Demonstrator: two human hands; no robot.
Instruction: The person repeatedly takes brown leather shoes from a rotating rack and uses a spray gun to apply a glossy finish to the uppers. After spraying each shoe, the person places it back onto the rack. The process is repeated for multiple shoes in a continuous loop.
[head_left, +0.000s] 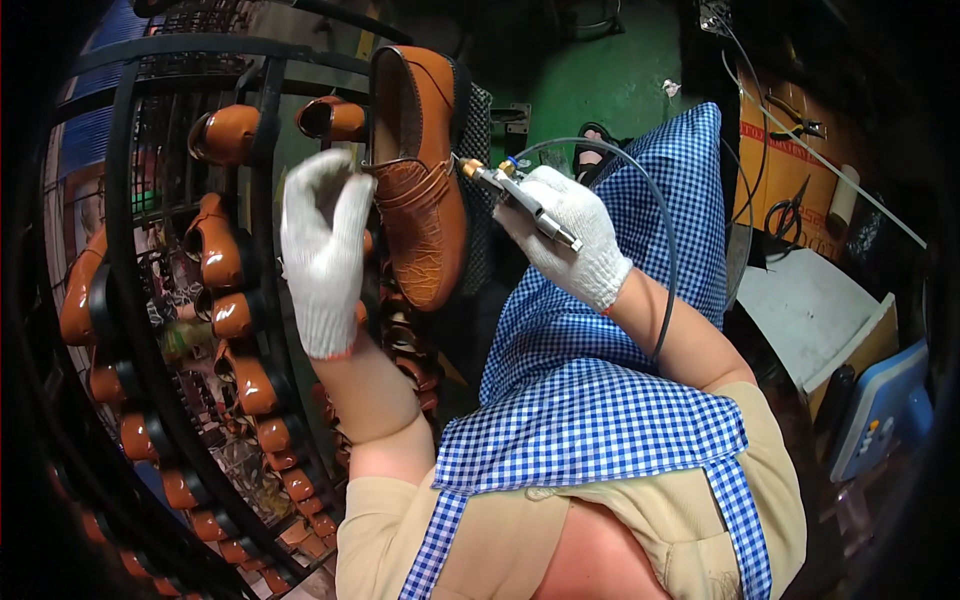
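A brown leather loafer (425,200) with a strap across its instep stands toe toward me, just ahead of my body, its toe creased and glossy. My right hand (570,235), in a white knit glove, is wrapped round a small metal spray gun (540,215). The gun's brass nozzle points at the shoe's right side, close to the strap. From the gun a thin grey hose (655,190) loops back over my forearm. My gloved left hand (325,240) is curved beside the shoe's left edge, thumb and fingers apart; whether the fingertips touch the leather is unclear.
At left, a black metal rack (125,200) carries several glossy brown shoes (245,375). Dark mesh material (480,190) lies behind the loafer's right side. To the right are pliers (795,118), scissors (788,212), a cardboard surface (760,170) and a blue-and-white device (880,410).
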